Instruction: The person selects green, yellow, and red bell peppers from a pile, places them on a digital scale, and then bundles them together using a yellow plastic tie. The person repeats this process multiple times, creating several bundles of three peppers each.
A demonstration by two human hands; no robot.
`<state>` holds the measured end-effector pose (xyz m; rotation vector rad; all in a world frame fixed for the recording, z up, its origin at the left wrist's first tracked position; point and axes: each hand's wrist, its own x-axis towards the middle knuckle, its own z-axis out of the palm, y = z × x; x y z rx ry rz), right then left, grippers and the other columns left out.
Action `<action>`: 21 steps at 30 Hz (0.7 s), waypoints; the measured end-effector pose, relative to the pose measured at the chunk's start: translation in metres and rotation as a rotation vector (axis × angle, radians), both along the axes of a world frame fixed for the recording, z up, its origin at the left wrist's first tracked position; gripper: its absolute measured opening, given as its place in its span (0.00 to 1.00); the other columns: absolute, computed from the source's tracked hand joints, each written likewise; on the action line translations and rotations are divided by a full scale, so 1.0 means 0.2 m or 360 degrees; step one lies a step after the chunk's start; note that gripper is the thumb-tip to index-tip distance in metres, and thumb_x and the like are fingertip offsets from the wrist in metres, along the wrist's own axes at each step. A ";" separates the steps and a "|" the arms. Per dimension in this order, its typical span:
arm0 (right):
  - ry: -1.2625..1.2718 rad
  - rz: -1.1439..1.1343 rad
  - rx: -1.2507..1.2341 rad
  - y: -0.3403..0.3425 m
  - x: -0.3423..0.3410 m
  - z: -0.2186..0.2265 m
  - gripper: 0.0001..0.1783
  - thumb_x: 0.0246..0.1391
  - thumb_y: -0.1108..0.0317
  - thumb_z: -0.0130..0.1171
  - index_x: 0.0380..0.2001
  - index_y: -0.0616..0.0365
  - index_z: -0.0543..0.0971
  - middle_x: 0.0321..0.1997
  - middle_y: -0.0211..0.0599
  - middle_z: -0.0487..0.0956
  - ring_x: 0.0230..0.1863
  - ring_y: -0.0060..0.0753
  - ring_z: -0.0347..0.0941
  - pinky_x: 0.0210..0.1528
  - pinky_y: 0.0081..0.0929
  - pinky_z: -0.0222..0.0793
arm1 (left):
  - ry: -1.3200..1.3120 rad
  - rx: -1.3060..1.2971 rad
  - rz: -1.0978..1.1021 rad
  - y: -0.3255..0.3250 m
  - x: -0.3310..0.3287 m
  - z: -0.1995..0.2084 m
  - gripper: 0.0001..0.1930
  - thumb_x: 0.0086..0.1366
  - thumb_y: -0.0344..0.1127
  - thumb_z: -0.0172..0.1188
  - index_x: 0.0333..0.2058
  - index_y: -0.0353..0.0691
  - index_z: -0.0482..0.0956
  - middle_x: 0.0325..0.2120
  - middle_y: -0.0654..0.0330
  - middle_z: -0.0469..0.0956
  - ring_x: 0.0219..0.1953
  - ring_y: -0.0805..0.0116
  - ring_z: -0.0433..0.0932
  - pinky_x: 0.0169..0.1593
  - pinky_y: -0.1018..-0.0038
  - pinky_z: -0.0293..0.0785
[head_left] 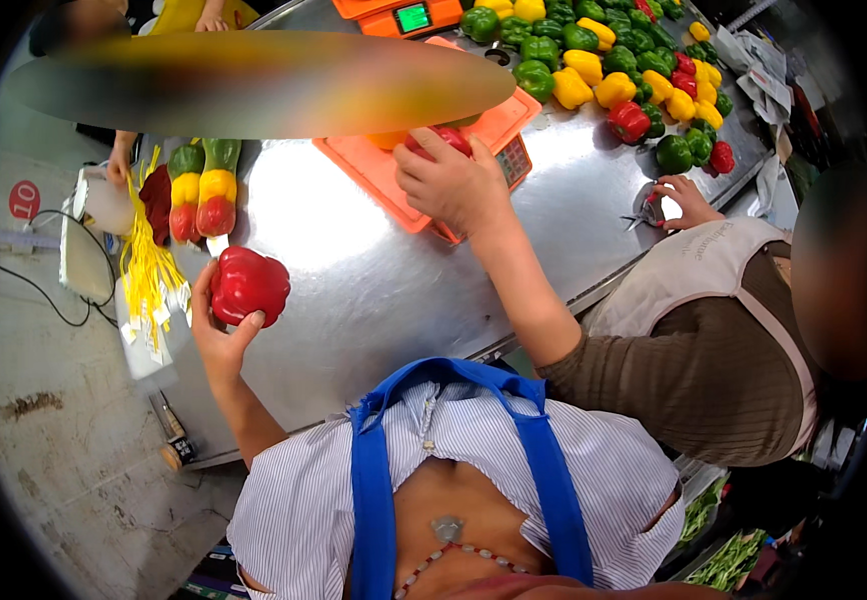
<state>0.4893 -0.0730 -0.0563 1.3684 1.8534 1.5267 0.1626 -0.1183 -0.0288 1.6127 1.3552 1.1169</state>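
Raised over the near left of the metal table, my left hand [222,335] holds a red bell pepper [251,287], thumb and fingers curled round its sides. My right hand does not show. Just beyond the held pepper lie packs of green, yellow and red bell peppers [218,187] on the table, beside a bunch of yellow ties [151,262] with white tags. Another person's hand [452,180], from a brown sleeve on the right, grips a red bell pepper [441,142] over an orange scale [379,185].
Loose green, yellow and red bell peppers [616,90] are heaped on the metal table [354,310] at the far right. A second orange scale [399,15] stands at the back. The right neighbour's other hand [692,203] holds scissors [646,212]. A person's hand [121,160] shows across the table.
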 end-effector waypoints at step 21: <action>-0.4906 -0.0358 0.2441 -0.80 -0.16 -0.74 0.46 0.43 0.58 0.63 0.59 0.59 0.47 0.59 0.45 0.55 0.58 0.35 0.57 0.52 0.31 0.62 | 0.0399 -0.0016 -0.1018 -0.25 0.54 -0.61 0.35 0.33 0.32 0.68 0.46 0.40 0.67 0.42 0.50 0.68 0.46 0.51 0.66 0.50 0.63 0.63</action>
